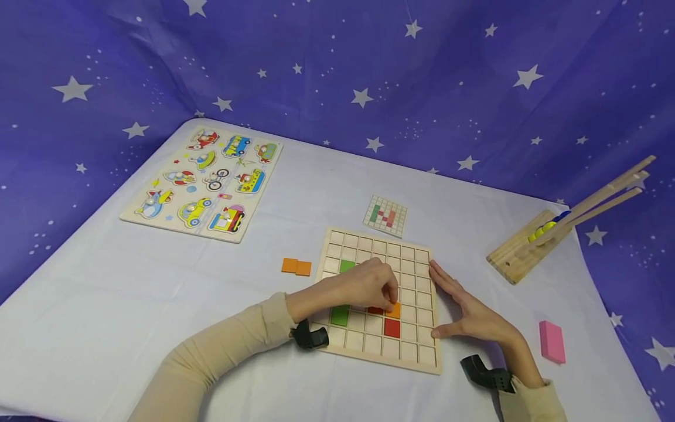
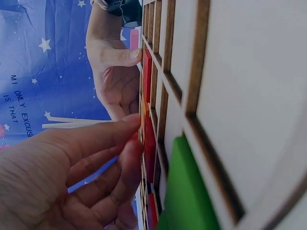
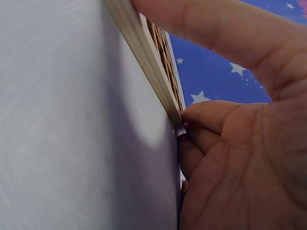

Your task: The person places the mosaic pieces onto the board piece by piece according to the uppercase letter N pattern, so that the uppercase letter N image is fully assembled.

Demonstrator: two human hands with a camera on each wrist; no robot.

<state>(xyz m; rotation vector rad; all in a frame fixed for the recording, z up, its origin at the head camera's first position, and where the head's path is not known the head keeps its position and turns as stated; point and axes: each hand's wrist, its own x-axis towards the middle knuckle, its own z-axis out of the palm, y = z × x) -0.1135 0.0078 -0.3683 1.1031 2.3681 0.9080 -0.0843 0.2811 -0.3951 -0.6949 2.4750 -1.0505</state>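
A wooden grid board [image 1: 425,317] lies on the table below both hands. My left hand [image 1: 367,285] reaches over it, thumb and fingertips pinching an orange square tile [image 1: 395,311] at one of the cells. Right beside that tile sits a red tile [image 1: 392,329], and another red one is partly covered by the fingers. Green tiles [image 1: 340,315] fill cells toward the left side, with the hand and wrist hiding part of that column. At the board's right edge, my right hand [image 1: 471,313] rests with thumb and fingers spread, touching the rim [image 3: 158,79].
Two loose orange tiles [image 1: 303,268] lie left of the board. A small pattern card [image 1: 401,227] is behind it. A vehicle puzzle [image 1: 239,202] lies far left. On the right stand a wooden frame with beads [image 1: 510,261] and a pink block [image 1: 552,341].
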